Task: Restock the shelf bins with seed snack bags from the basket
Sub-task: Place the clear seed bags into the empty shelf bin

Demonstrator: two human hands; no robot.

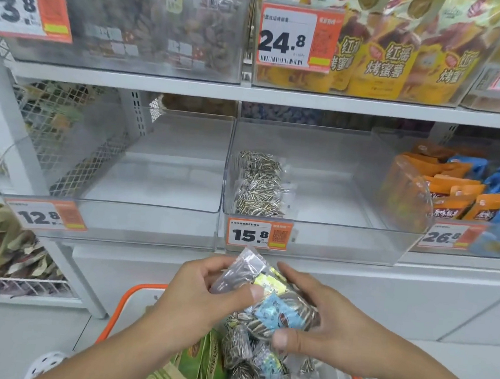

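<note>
Head view: both hands hold a small bunch of clear sunflower seed bags (274, 309) above the orange-rimmed basket (140, 290) — the left hand (203, 297) curls its grip round the upper bag, thumb pressed on top, and the right hand (321, 322) wraps the blue-labelled bags from the side. More seed bags (245, 367) lie in the basket beside green packets (193, 368). On the shelf, the clear bin (344, 237) tagged 15.8 holds a few seed bags (259, 187) along its left wall — the bin (149, 220) tagged 12.8 sits just beside it.

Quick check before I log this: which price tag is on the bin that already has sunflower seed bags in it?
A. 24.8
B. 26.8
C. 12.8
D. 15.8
D. The sunflower seed bags lie at the left side of the clear bin whose front carries the 15.8 tag.
</note>
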